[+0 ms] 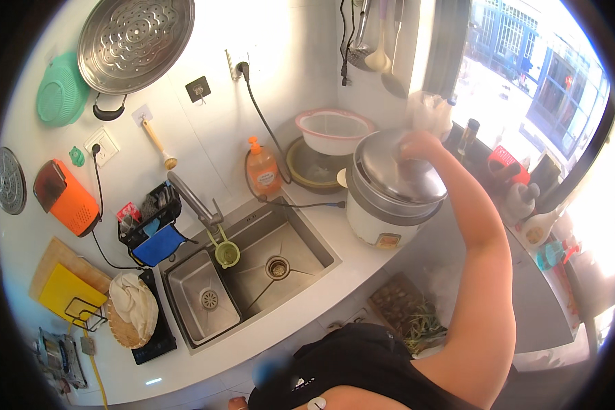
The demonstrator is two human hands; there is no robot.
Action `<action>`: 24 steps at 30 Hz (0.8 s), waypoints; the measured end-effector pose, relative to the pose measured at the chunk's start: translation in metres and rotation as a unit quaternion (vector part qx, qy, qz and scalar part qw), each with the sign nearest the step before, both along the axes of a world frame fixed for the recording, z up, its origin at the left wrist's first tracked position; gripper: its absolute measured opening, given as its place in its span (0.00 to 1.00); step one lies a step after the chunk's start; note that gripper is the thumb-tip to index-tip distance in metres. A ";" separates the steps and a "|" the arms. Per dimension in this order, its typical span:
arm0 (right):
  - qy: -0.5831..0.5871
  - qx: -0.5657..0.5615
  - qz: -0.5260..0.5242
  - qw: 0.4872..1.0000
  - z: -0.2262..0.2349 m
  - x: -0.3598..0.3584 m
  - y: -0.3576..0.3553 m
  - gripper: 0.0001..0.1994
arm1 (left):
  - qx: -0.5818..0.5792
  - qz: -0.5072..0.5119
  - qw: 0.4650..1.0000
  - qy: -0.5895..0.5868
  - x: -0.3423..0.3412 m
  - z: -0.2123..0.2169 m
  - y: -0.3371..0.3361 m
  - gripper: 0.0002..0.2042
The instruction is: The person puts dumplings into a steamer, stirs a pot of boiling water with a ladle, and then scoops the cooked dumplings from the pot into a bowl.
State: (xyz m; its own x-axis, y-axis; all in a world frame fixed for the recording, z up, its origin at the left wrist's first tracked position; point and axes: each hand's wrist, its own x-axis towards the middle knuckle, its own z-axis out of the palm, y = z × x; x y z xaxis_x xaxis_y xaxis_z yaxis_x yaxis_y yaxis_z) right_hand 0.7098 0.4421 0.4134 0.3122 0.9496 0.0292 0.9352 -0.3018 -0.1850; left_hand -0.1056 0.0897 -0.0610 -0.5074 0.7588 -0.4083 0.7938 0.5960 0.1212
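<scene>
My right hand (421,145) is closed on the top of a shiny metal lid (384,168), where its knob is hidden under the fingers. Beneath the lid is a white rice cooker (370,224) with a grey rim, on the counter right of the sink. I cannot tell whether the lid rests fully on it. A black power cord (301,204) runs to the cooker's left side. My left hand is not clearly in view; a small skin-coloured patch at the lower edge is too cut off to identify.
Left of the cooker is a double sink (287,239) with a green strainer (227,254) under its tap. A pink-rimmed basin (335,131) and an orange soap bottle (262,171) stand behind. Bottles line the windowsill at right. A crate with greens (417,328) sits low, below the counter.
</scene>
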 end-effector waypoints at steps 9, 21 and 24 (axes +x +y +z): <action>-0.021 0.002 0.033 0.999 -0.013 0.001 0.014 0.22 | -0.100 -0.091 0.991 0.021 0.020 -0.029 -0.016 0.11; -0.037 0.045 -0.001 0.998 -0.021 -0.011 0.006 0.24 | -0.122 -0.282 0.947 0.088 0.011 -0.072 -0.019 0.13; -0.031 -0.037 0.000 0.999 -0.019 0.000 0.019 0.28 | -0.166 -0.274 0.943 0.091 0.018 -0.077 -0.017 0.15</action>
State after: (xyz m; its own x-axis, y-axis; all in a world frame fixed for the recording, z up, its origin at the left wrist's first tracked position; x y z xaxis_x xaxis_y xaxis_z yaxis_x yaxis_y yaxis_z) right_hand 0.7101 0.4606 0.3941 0.3128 0.9496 -0.0218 0.9438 -0.3133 -0.1048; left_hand -0.0879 0.0731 -0.1381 -0.1617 0.7738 -0.6125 0.9831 0.0722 -0.1684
